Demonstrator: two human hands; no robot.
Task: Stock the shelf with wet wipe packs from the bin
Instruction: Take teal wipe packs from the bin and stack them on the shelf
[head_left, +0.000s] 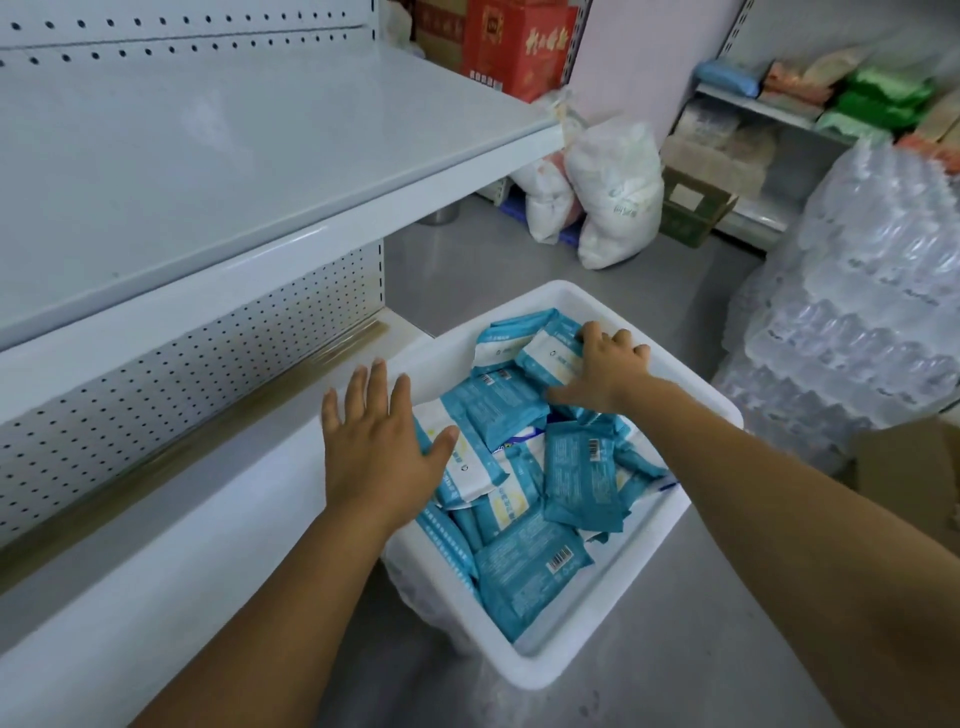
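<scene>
Looks like the right hand (605, 371) is curled over a wet wipe pack (548, 357) at the far end of the bin (719, 410), left hand (382, 447) spread wide and empty; I'd tuck the thumb under, lift clear, then swing left to the shelf (208, 156).

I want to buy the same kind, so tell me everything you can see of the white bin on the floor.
The white bin looks like plastic: rectangular, with rounded corners and a broad flat rim. It stands upright on the grey floor, close by the shelf base, open-topped, with blue-and-white wet wipe packs heaped loosely inside. The left hand is spread above its left rim; the right hand grips a pack inside.
</scene>
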